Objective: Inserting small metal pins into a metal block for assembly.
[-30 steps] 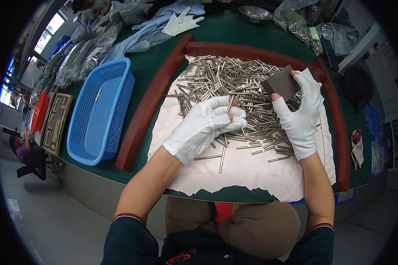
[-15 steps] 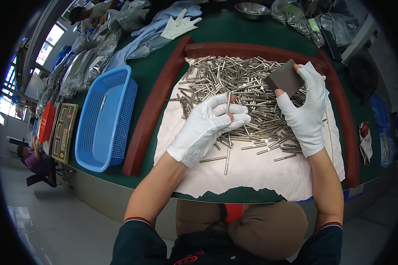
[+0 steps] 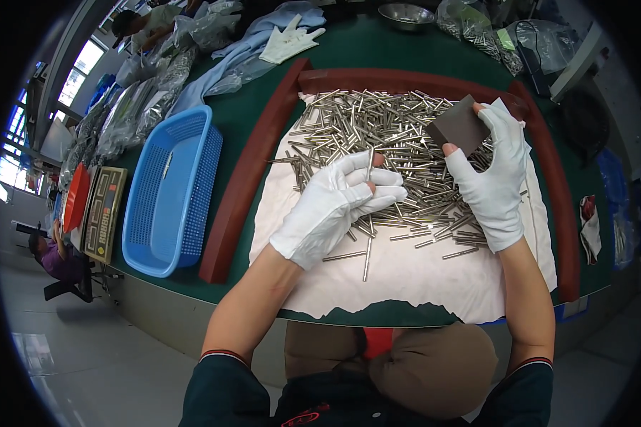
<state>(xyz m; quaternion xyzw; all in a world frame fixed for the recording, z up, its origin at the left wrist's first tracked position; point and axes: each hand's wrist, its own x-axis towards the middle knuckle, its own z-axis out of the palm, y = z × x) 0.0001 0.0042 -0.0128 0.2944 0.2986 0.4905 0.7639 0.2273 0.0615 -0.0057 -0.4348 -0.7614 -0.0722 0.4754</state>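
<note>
My left hand point(image 3: 335, 199), in a white glove with bare thumb and index fingertips, pinches a slim metal pin point(image 3: 370, 164) that stands nearly upright. My right hand point(image 3: 493, 174), gloved the same way, grips a dark grey-brown rectangular block point(image 3: 461, 126) between thumb and fingers. Beneath both hands spreads a heap of loose metal pins point(image 3: 367, 117) on a pale pink cloth point(image 3: 335, 288). Several stray pins lie apart at the near side of the heap, one of them pointing toward me just below my left hand.
Dark red rails point(image 3: 253, 178) border the cloth at left, back and right. Left of them stands a blue basket point(image 3: 201, 213) with one pin inside, then a scale point(image 3: 105, 213) and a red tray point(image 3: 75, 198). Farther back are a white glove point(image 3: 292, 40), a metal bowl point(image 3: 406, 16) and plastic bags.
</note>
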